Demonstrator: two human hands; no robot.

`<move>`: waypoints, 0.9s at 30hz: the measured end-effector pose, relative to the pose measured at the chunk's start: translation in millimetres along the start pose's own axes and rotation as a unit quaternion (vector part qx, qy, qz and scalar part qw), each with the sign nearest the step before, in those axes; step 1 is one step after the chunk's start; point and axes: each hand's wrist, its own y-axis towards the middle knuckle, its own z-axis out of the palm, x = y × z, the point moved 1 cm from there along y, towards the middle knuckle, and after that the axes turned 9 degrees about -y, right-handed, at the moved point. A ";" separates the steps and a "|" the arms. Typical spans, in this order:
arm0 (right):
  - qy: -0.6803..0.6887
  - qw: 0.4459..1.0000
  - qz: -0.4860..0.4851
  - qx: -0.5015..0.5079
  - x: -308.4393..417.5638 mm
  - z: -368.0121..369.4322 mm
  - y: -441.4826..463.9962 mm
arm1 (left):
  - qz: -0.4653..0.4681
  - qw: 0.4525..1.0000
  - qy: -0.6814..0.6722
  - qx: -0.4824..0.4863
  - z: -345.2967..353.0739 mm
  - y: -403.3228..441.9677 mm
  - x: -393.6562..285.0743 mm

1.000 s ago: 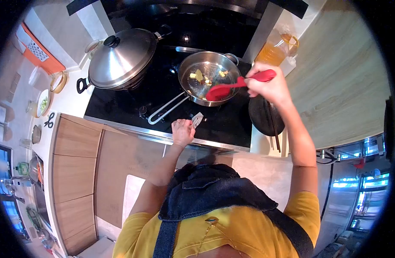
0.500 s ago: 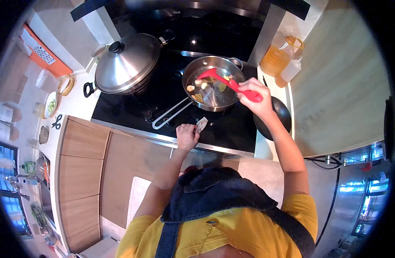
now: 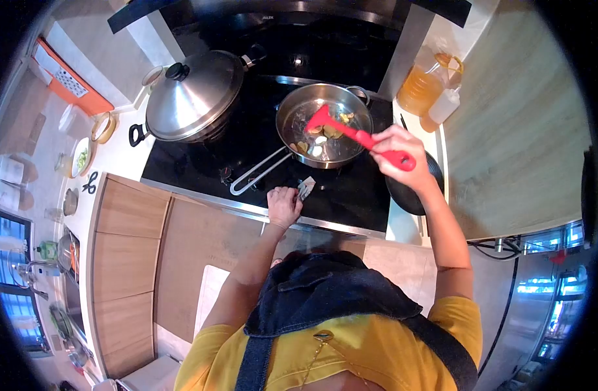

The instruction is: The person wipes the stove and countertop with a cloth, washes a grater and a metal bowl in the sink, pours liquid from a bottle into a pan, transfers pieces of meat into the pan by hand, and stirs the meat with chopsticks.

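In the head view my right hand [image 3: 400, 153] is wrapped around the handle of a red spatula [image 3: 351, 132]. Its head is inside a stainless steel pan [image 3: 291, 133], over pieces of food. Pale and yellowish-brown slices [image 3: 320, 140] lie on the shiny pan bottom. The pan's wire-like handle [image 3: 260, 173] points toward my body. My left hand [image 3: 284, 204] rests with curled fingers at the front of the black cooktop [image 3: 351, 202]; what lies under the fingers is hidden. Right beside them is a small silvery, printed piece [image 3: 306, 188], perhaps a label.
A large pot with a domed steel lid [image 3: 201, 94] stands left of the pan. A dark round pan [image 3: 416, 195] is by my right forearm. An oil jug [image 3: 419, 88] and a white bottle [image 3: 440, 109] stand behind it. Scissors [image 3: 89, 183] lie on the left counter.
My right hand has moved slightly right and toward me with the spatula. The food pieces in the pan have shifted. My left hand stays in place.
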 end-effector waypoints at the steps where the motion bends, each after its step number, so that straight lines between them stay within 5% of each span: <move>1: -0.004 0.999 0.012 -0.042 -4.0 2.3 0.0 | -0.004 1.000 -0.002 0.006 0.1 -0.4 -0.9; 6: -0.031 0.982 0.079 -0.169 -26.2 31.3 -9.8 | -0.002 1.000 0.001 -0.003 -0.5 0.7 -1.0; 12: 0.080 0.967 0.180 -0.161 15.8 2.1 -19.6 | -0.002 1.000 -0.008 -0.007 0.1 -0.2 0.3; 18: 0.027 0.963 0.215 -0.157 32.0 0.8 -25.3 | -0.003 1.000 0.000 -0.004 1.3 -1.0 1.3; 24: 0.128 0.911 0.247 -0.303 6.7 30.6 -24.0 | 0.002 1.000 -0.010 -0.017 -0.9 0.1 0.0; 27: 0.103 0.920 0.247 -0.287 -2.0 39.8 -28.9 | -0.006 1.000 -0.009 -0.007 -0.2 0.2 0.2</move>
